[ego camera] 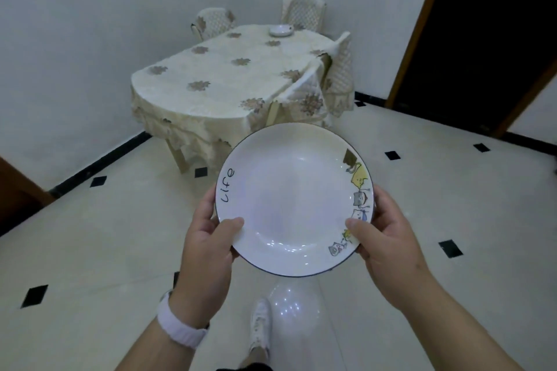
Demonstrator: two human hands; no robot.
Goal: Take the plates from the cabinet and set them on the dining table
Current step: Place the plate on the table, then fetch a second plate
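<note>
I hold a white plate [294,199] with a dark rim, the word "Life" and small cartoon figures level in front of me over the floor. My left hand [208,245] grips its left edge, thumb on top. My right hand [385,238] grips its right edge, thumb on the rim. Ahead stands the dining table [223,81] under a cream cloth with flower patterns. Another white plate [281,29] lies at the table's far end.
Several cream lattice chairs surround the table: two at the back [214,22] [304,12] and two on the right side [340,69]. A dark doorway [482,39] is at the right. Pale tiled floor [422,190] lies between me and the table.
</note>
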